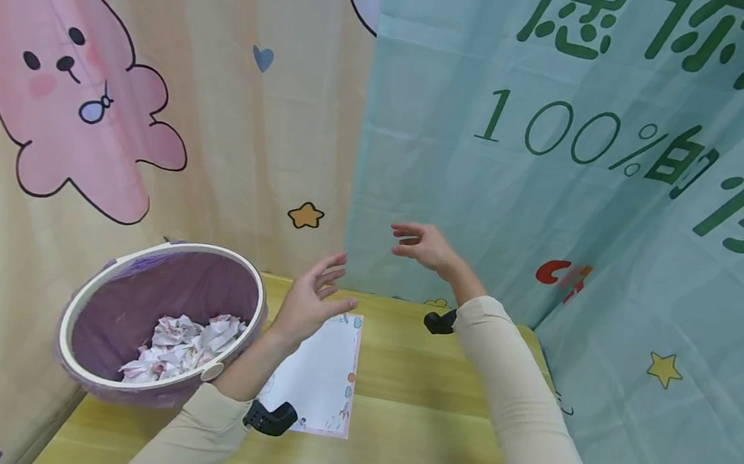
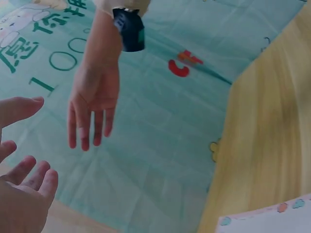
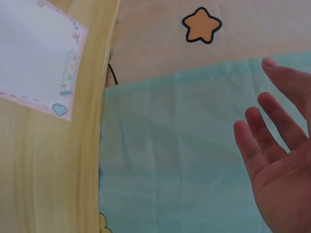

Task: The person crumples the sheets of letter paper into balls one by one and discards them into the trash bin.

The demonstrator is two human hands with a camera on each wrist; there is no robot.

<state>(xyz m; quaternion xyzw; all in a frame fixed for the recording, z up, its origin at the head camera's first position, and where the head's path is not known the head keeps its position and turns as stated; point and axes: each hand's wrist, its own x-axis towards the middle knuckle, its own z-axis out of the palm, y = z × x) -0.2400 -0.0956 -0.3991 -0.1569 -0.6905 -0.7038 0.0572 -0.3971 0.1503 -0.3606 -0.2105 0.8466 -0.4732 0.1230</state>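
Note:
Both hands are raised over the table with nothing in them. My left hand [image 1: 309,303] has loosely bent, spread fingers and overlaps a white sheet of paper [image 1: 322,379] in the head view. Farther back and to the right, my right hand [image 1: 428,248] hangs in front of the blue-green curtain, its fingers parted and relaxed. The paper lies flat, with small coloured drawings along its border. In the right wrist view, the fingers [image 3: 252,141] show apart, holding nothing. My left forearm covers part of the paper's left side.
A round basket [image 1: 67,331] with a white rim and purple liner stands at the table's left, holding crumpled paper [image 1: 182,348]. The wooden table [image 1: 411,435] meets printed curtains [image 1: 448,172] at the back and right. A dark band [image 1: 271,418] sits on my left wrist.

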